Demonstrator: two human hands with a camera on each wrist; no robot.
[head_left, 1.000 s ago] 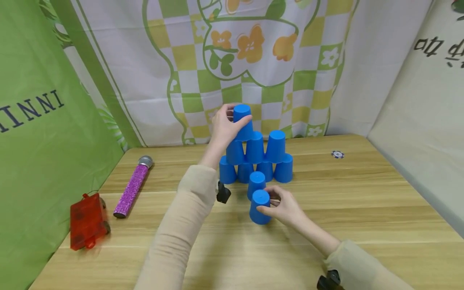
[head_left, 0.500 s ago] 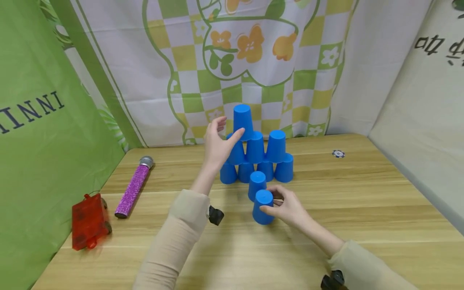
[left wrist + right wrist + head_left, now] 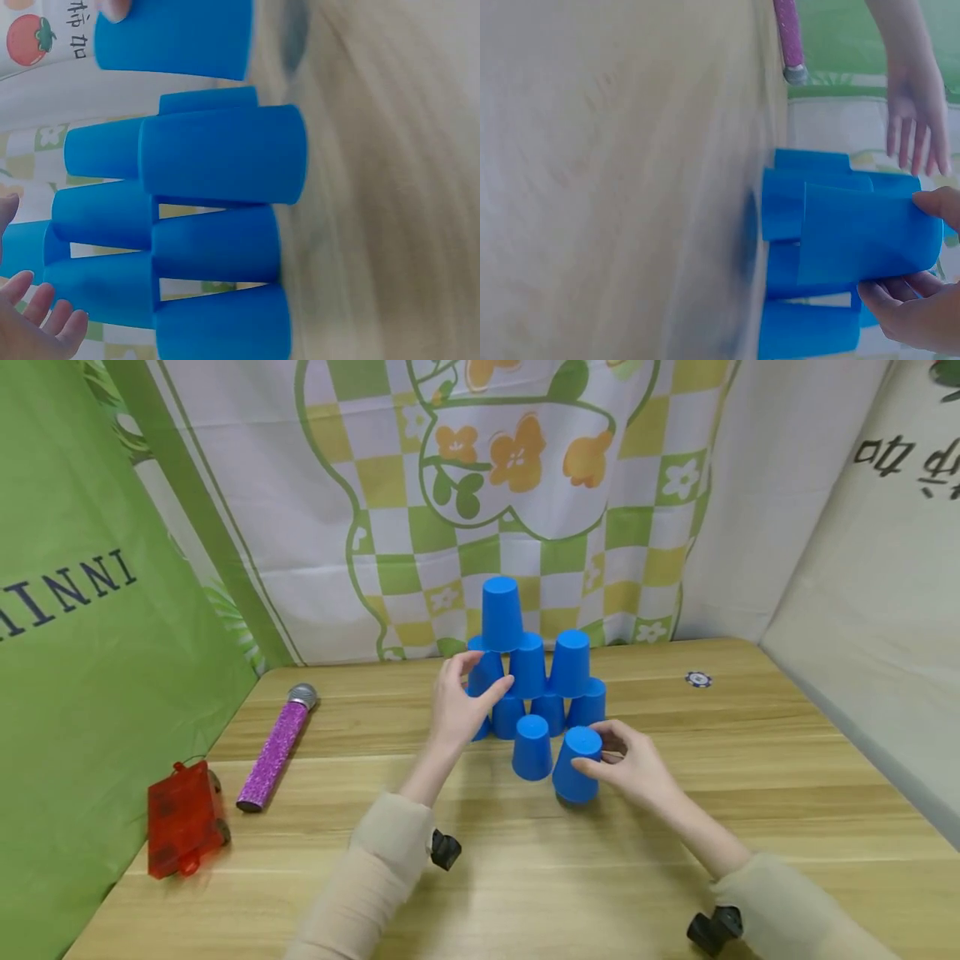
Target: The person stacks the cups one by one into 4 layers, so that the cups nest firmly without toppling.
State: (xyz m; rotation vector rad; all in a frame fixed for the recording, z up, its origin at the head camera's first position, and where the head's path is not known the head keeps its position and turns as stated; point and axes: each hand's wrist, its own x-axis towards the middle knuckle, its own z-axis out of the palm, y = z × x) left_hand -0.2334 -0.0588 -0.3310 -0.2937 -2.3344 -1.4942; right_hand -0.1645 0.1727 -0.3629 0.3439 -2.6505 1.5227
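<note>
Upside-down blue plastic cups form a stack: several in the bottom row, three in the middle row, and one top cup resting across the two left ones. My left hand is in front of the stack's left side, fingers and thumb spread, holding nothing; in the left wrist view its fingers are apart from the cups. My right hand grips an upside-down blue cup between thumb and fingers, slightly tilted and just off the table. Left of it, a single blue cup stands in front of the stack.
On the wooden table, a glittery pink microphone and a translucent red toy car lie at left. A poker chip lies at back right. A patterned curtain hangs close behind the stack.
My left hand has let go of the top cup and come down beside the middle row. My right hand has carried its cup rightward and slightly away from me, apart from the single front cup.
</note>
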